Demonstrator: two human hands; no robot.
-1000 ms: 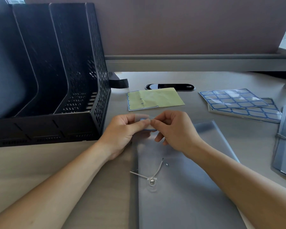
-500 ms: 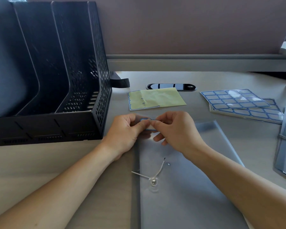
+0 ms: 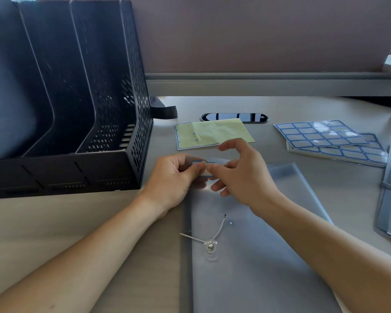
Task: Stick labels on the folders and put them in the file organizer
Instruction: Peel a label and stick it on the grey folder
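Beyond, yellow sheet (image 3: 212,133) lies near file organizer (image 3: 141,109).

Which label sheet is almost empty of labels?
The yellow sheet beside the organizer: almost bare backing, whereas the stacked sheets at right keep full blue grids.

Office desk (image 3: 302,105) with partition (image 3: 257,35), file organizer (image 3: 77,109)
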